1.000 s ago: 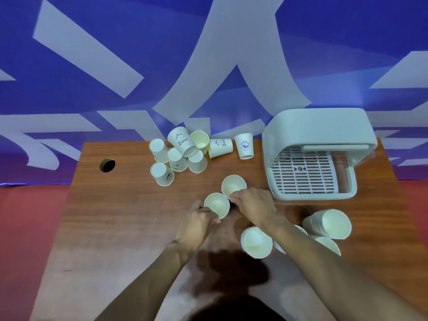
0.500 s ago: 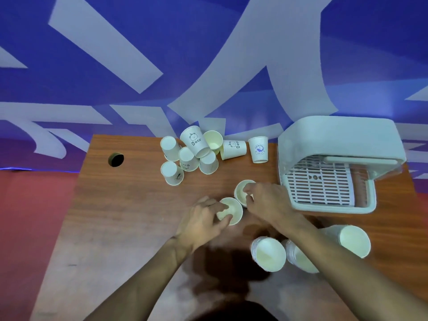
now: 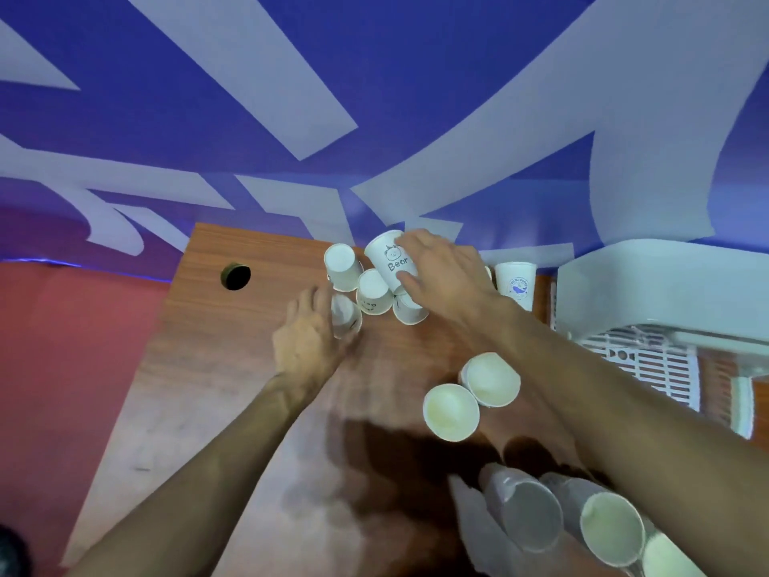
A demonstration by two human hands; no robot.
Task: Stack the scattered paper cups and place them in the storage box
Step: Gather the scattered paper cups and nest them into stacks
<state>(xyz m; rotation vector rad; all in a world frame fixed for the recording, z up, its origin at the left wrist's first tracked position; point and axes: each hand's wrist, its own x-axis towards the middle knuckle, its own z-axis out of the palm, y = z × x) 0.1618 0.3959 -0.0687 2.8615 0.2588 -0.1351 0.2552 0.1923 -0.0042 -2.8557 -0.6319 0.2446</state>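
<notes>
You are at the gathering step: your left hand (image 3: 310,341) curls loosely around a small cup (image 3: 345,316) at the near edge of the far cluster, though whether it grips is unclear, while your right hand (image 3: 443,274) spreads open-fingered on the bear cup (image 3: 389,260). Next, close on one cup, nest it into another, and carry the stack right to the white storage box (image 3: 666,285)
</notes>
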